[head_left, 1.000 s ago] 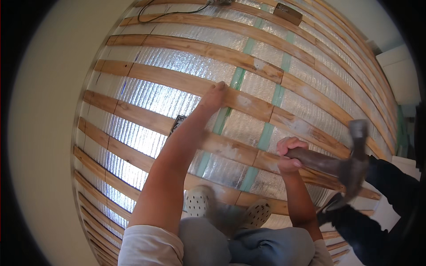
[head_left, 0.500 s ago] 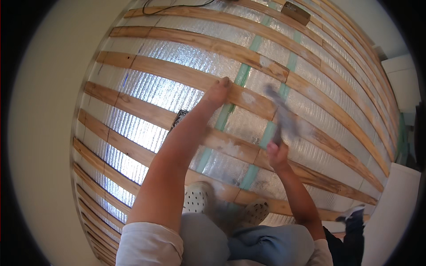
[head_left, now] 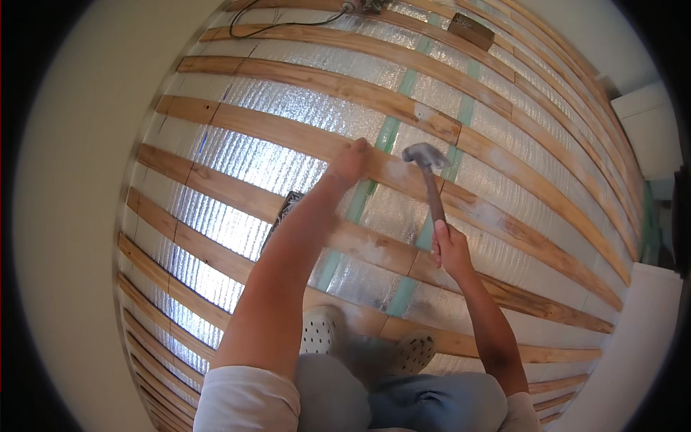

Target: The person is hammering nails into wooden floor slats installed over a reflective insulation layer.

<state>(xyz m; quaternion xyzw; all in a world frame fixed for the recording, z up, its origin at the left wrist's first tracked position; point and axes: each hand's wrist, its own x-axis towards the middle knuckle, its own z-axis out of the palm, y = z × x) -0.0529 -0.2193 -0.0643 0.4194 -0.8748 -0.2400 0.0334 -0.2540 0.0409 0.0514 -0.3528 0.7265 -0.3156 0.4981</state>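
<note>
My right hand (head_left: pixel 451 248) is wrapped round the handle of a claw hammer (head_left: pixel 434 189). The grey metal hammer head (head_left: pixel 426 154) hovers over or against a wooden batten (head_left: pixel 288 133); whether it touches cannot be told. To its left, my left hand (head_left: pixel 350 160) is closed at that same batten, fingers bunched at its surface. Whatever the fingers pinch is too small to make out. Silvery foil insulation (head_left: pixel 241 155) shows between the battens, with strips of green tape (head_left: pixel 386 135) running across beneath them.
Parallel battens spread in every direction around my shoes (head_left: pixel 322 330). A small dark-patterned box (head_left: pixel 286 210) lies partly behind my left forearm. Farther off are a brown box (head_left: pixel 471 31) and a tool with a black cord (head_left: pixel 288 26). A pale wall (head_left: pixel 65 216) stands at the left.
The hammer has swung left, closer to my left hand, and is less blurred. My left hand stays at the same batten. Another person's dark-clothed leg at lower right is no longer visible.
</note>
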